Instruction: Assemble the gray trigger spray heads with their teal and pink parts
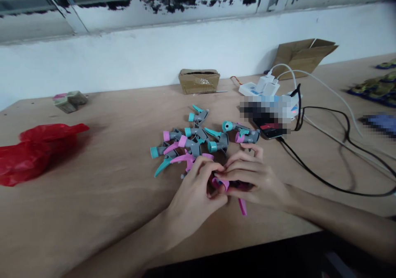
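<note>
Close to the table's front edge, my left hand (201, 187) and my right hand (253, 175) meet around a pink and dark trigger spray head (221, 183). My right fingers wrap over its body, and its pink trigger (242, 206) sticks out below them. The left fingertips are closed on its pink collar end; exactly what they pinch there is hidden. Just beyond my hands lies a loose pile of similar grey spray heads (193, 146), some with teal and some with pink collars and triggers. One pink-trigger head (185, 159) lies right beside my left knuckles.
A red plastic bag (40, 150) lies at the left. Small cardboard boxes (199, 81) (297, 57) stand by the wall. Right of the pile are a phone (269, 127), a power strip (247, 89) with chargers, and a black cable (309, 171) looping across the wooden table (108, 212).
</note>
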`<state>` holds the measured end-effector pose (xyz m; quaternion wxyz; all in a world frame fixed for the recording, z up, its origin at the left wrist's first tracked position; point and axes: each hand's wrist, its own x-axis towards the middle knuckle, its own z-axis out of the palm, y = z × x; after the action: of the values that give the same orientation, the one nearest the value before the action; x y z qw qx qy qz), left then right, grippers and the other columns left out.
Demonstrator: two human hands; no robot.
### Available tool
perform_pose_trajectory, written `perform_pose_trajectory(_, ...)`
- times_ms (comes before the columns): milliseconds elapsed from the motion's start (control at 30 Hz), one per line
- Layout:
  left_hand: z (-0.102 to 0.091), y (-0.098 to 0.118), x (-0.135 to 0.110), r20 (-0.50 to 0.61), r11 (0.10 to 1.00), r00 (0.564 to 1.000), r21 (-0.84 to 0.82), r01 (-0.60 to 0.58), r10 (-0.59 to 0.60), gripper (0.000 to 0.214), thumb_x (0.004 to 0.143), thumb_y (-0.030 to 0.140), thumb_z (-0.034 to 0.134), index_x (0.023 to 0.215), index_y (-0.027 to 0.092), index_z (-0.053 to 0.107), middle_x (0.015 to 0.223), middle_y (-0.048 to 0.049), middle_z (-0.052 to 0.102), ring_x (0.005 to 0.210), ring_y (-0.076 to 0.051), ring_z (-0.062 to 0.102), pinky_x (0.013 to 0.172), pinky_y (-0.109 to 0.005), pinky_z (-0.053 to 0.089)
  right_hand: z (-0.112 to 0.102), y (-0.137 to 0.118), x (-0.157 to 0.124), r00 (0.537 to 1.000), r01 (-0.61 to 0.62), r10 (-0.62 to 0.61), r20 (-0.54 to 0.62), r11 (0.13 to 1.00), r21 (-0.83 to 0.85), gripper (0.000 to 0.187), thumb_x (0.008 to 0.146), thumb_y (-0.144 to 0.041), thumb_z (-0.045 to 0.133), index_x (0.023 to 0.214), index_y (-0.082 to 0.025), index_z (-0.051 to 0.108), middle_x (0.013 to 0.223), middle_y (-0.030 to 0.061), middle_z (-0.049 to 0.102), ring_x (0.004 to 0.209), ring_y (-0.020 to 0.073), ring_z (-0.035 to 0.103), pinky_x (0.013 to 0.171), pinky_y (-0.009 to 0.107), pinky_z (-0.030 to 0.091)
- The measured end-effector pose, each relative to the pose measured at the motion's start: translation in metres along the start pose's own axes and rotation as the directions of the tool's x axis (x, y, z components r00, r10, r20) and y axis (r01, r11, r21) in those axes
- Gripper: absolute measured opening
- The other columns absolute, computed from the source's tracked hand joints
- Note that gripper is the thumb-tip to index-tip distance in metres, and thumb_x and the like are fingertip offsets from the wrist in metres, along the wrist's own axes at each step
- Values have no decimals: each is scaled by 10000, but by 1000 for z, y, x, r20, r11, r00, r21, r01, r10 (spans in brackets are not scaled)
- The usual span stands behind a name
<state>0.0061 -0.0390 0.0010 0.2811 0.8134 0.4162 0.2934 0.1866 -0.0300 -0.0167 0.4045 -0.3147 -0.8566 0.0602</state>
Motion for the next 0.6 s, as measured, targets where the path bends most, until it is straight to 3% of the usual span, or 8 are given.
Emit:
perform_pose_trajectory(300, 4, 0, -4, -56, 997, 997, 54, -48, 51, 302, 704, 26, 484, 972, 158, 530, 1000, -50, 482, 707, -93, 521, 535, -192, 474, 0, -4, 1, 1000, -18, 18, -3, 999, -31, 81, 733, -275, 641, 800, -231, 638, 755, -35, 670, 777, 128, 593, 962, 424, 211)
perform_pose_trajectory(500, -9, 0, 4, 98, 985, 994, -163, 59, -43, 244, 756, 135, 570, 996, 179, 562, 1024, -34, 469, 716, -79, 546, 553, -176, 507, -3, -6, 2, 999, -30, 28, -41, 999, -38, 148, 714, -339, 674, 806, -233, 626, 750, -32, 681, 758, 135, 606, 939, 428, 223)
perform_pose_trajectory(600, -14, -2, 7, 151, 975, 986, -194, 105, -76, 229, 742, 170, 616, 966, 191, 576, 1010, -21, 484, 779, -104, 558, 614, -203, 516, -2, -7, 2, 998, -15, 13, -67, 999, -39, 158, 710, -335, 685, 810, -231, 620, 733, -45, 684, 742, 127, 611, 943, 420, 218)
